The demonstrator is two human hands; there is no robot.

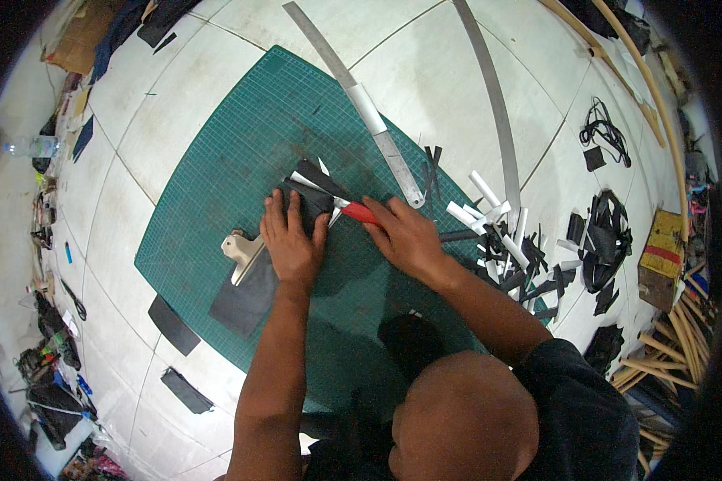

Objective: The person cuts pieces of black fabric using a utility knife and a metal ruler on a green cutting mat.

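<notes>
My left hand (293, 240) presses flat on a black piece of material (311, 198) lying on the green cutting mat (241, 144). My right hand (409, 236) grips a red-handled cutter (354, 211), its tip at the edge of the black piece beside white strips (306, 181). A large beige clip (241, 250) holds another black sheet (247, 301) just left of my left hand.
A long steel ruler (377, 132) lies across the mat's far edge. A curved metal strip (497, 112) lies beyond it. Black and white offcuts (509, 248) pile at the right. Wooden sticks (658, 353) and a box (662, 256) sit far right, clutter along the left.
</notes>
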